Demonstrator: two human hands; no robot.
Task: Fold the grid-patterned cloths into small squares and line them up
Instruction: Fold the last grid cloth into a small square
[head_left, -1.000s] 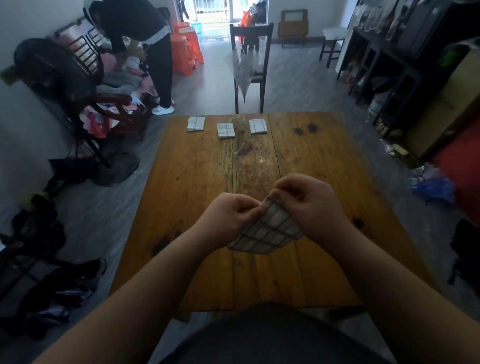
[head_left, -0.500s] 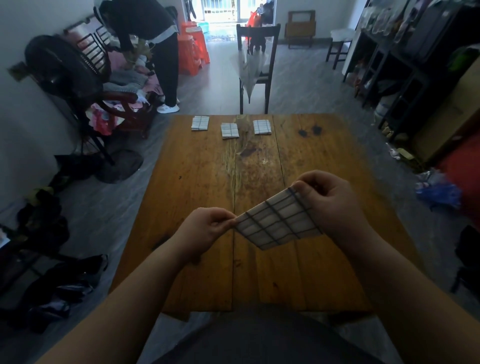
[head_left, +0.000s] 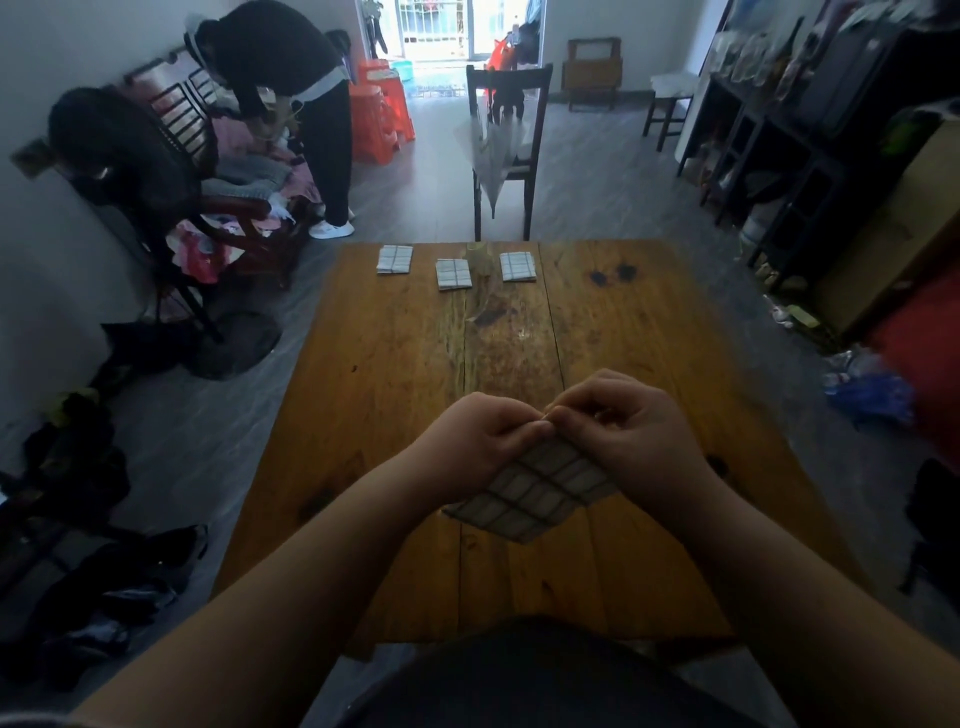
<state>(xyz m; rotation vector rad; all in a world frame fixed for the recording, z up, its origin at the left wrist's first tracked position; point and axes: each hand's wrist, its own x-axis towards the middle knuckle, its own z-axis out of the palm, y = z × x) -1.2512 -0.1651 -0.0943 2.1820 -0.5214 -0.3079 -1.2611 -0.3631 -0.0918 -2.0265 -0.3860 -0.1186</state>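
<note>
— Why is the cloth (head_left: 535, 491) held off the table (head_left: 395, 374)?
— To bring its edges together for the next fold, I'd judge. It hangs at 6 o'clock; the left hand (head_left: 478, 441) and right hand (head_left: 628, 431) meet at its top edge, fingers curled, pinching it.
— And the row?
— Three squares (head_left: 453, 273) at 12 o'clock. A clear scrap (head_left: 480, 260) sits between the middle and right ones, so a fourth likely goes at 1 o'clock.

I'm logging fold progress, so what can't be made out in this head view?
Head view:
- The held cloth: top edge hidden by the left hand and right hand; fold count unclear.
- Three folded cloths at the far edge of the table: too small to count layers.
- Pale object beside them: blurred, unidentifiable.
</note>
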